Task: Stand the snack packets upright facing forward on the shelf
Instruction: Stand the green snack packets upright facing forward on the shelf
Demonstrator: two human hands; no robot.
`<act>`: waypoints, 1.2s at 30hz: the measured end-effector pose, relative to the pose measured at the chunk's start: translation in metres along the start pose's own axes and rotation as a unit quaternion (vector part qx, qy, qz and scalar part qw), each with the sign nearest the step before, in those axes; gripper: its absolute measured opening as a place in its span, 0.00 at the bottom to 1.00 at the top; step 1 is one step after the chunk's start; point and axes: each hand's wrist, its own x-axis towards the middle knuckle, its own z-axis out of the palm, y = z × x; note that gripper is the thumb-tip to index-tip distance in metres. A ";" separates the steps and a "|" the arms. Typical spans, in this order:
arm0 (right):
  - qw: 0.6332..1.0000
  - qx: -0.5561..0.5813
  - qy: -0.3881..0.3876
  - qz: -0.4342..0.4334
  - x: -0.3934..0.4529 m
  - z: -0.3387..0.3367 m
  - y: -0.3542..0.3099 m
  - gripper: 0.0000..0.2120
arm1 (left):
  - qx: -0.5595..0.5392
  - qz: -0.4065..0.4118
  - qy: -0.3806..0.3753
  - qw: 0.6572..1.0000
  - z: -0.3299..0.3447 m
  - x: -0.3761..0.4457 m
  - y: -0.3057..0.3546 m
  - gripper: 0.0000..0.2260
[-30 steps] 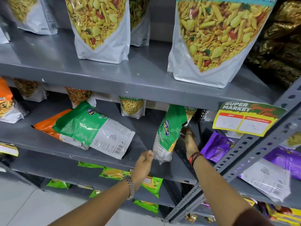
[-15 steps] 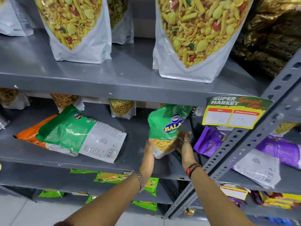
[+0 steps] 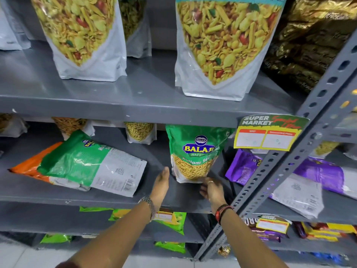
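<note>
On the middle grey metal shelf [image 3: 116, 196], a green packet [image 3: 92, 163] lies flat at the left, back panel and barcode up, part of a "BALAJI" logo showing; it rests on top of an orange packet [image 3: 29, 167], also lying down. Behind them, clear-windowed sev pouches [image 3: 140, 132] stand against the back.

The left hand [image 3: 160, 187], a metal watch [image 3: 149, 205] on its wrist, is open flat just left of the standing packet, fingertips close to its lower edge but apparently apart from it. The upright green packet [image 3: 193, 153] faces forward near the shelf's right end, reading "BALAJI WAFERS" and "Ratlami Sev". The right hand [image 3: 211, 191], with a ring and red-and-black wrist threads [image 3: 222, 210], is loosely open, fingertips at the packet's bottom right corner; whether they touch it cannot be told.

Above, large white pouches of mixed namkeen [image 3: 226, 47] stand on the upper shelf [image 3: 144, 105]. A yellow-and-green tag [image 3: 267, 132] printed "SUPER MARKET", its price boxes blank, hangs from that shelf's edge beside a perforated grey upright [image 3: 289, 163]. Right of the upright, purple packets [image 3: 316, 176] lie flat. Lime-green packets [image 3: 172, 221] sit on lower shelves, above a pale tiled floor [image 3: 15, 256].
</note>
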 end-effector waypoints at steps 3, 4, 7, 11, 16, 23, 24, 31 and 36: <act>0.989 -0.086 -0.110 0.039 -0.010 0.026 0.004 0.09 | -0.054 -0.060 -0.015 0.997 -0.027 -0.015 -0.014 0.05; 0.984 -0.104 -0.140 0.023 -0.013 0.038 0.004 0.11 | -0.061 -0.075 -0.010 0.995 -0.037 -0.018 -0.021 0.04; 0.965 -0.172 -0.183 -0.078 -0.020 0.084 0.000 0.17 | -0.111 -0.107 0.024 0.988 -0.071 -0.032 -0.028 0.07; 0.909 -0.309 -0.179 -0.217 -0.028 0.152 -0.009 0.12 | -0.102 -0.161 0.006 0.982 -0.109 -0.050 -0.028 0.11; 0.850 -0.435 -0.194 -0.227 -0.030 0.223 -0.030 0.21 | -0.159 -0.100 0.068 0.980 -0.152 -0.049 -0.017 0.09; 0.856 -0.452 -0.203 -0.146 -0.005 0.279 -0.034 0.17 | -0.139 -0.046 0.041 0.988 -0.195 -0.030 -0.003 0.12; 0.860 -0.455 -0.187 -0.132 0.000 0.281 -0.034 0.18 | -0.131 -0.038 0.036 0.990 -0.197 -0.028 -0.002 0.11; 0.948 -0.291 -0.048 -0.124 -0.007 0.242 -0.032 0.15 | -0.096 0.011 0.002 0.995 -0.202 -0.004 0.016 0.05; 0.989 -0.072 0.024 -0.124 -0.029 0.210 -0.021 0.09 | -0.019 0.037 -0.041 0.998 -0.202 0.024 0.046 0.07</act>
